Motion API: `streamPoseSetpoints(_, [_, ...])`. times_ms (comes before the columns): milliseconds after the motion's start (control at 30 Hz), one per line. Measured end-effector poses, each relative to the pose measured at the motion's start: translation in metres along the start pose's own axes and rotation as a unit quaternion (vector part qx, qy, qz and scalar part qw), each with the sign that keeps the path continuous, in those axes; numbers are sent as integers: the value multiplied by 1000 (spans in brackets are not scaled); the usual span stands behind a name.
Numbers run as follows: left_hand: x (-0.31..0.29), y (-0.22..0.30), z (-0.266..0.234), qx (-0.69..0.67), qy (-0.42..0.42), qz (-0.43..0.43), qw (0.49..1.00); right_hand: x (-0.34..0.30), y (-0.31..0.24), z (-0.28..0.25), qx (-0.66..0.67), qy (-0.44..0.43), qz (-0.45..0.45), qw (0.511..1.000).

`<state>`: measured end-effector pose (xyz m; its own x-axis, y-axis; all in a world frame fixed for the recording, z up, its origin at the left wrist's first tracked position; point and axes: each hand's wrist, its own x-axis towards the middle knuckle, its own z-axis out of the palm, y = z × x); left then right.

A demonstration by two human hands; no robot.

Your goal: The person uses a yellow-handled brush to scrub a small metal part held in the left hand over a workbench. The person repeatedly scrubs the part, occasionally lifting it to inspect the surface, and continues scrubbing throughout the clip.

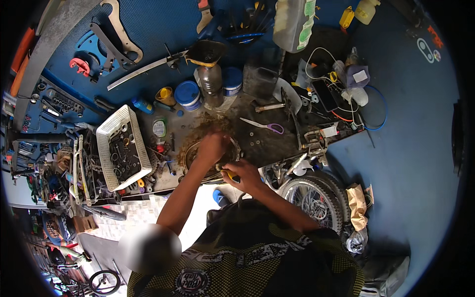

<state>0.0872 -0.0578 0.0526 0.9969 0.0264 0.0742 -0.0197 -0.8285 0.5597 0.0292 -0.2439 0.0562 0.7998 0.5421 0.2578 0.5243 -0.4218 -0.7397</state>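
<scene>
Work seems midway: left hand (214, 146) over the ring (186, 158), fingers unclear; right hand (245, 177), near its edge, clamps a yellow tool (231, 175); next wants steadiness.

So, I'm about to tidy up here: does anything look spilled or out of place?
Yes, probably spilled: loose brown, crumbly-looking dirt on the bench, beyond and left of the ring-shaped item by the left hand. It looks odd because it spreads outside the ring; I can't tell what it is.
</scene>
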Motion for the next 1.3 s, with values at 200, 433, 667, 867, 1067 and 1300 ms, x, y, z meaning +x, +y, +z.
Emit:
streamPoseSetpoints(200, [69, 24, 49, -63, -116, 56, 990, 6, 6, 2, 3, 4, -2, 1000])
streamPoseSetpoints(433, [19, -17, -49, 22, -64, -123, 990, 17, 7, -8, 85, 75, 41, 993])
streamPoseSetpoints(667, [-85, -53, -50, 77, -33, -70, 994, 54, 5, -30, 255, 85, 151, 951])
streamPoseSetpoints(867, [-94, -29, -2, 173, -116, -141, 968, 74, -3, -50, 299, 105, 158, 935])
streamPoseSetpoints(1067, [-63, 5, 29, 148, -122, -171, 967, 68, -7, -58, 283, 129, 151, 938])
streamPoseSetpoints(1300, [-48, 25, 46, 93, -143, -103, 980, 55, -5, -54, 272, 109, 173, 940])
